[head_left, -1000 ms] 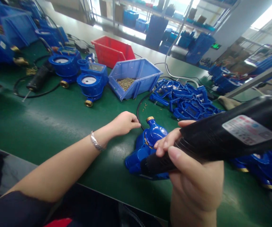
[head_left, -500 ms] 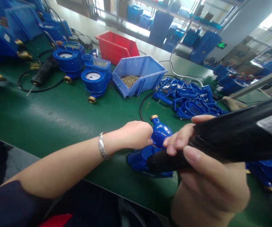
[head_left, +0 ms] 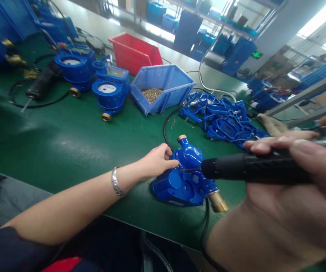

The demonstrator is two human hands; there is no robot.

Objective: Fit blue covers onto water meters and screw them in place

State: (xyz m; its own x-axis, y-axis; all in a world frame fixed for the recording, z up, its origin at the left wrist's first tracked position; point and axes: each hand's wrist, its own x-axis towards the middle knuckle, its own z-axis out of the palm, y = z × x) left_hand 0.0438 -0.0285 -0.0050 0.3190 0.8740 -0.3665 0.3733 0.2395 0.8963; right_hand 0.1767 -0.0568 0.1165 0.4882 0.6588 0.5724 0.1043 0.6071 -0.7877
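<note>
A blue water meter body (head_left: pixel 187 177) with brass ends lies upside down on the green bench near its front edge. My left hand (head_left: pixel 156 161), a silver bracelet on its wrist, presses its pinched fingers against the meter's left side; what they hold, if anything, is too small to see. My right hand (head_left: pixel 290 196) fills the lower right and is wrapped round a black electric screwdriver (head_left: pixel 253 168). The screwdriver points left, its thin bit resting on the meter's top.
Behind the meter stands a light blue bin of small brass screws (head_left: pixel 163 88), with a red bin (head_left: pixel 134 53) beyond it. Blue plastic covers (head_left: pixel 222 119) lie heaped at right. Assembled blue meters (head_left: pixel 110 92) and another black screwdriver (head_left: pixel 39 85) sit at left.
My left hand moved from the bare mat to the meter's side. The screwdriver swung from covering the meter to pointing its bit at the meter's top, and my right hand drew nearer the camera.
</note>
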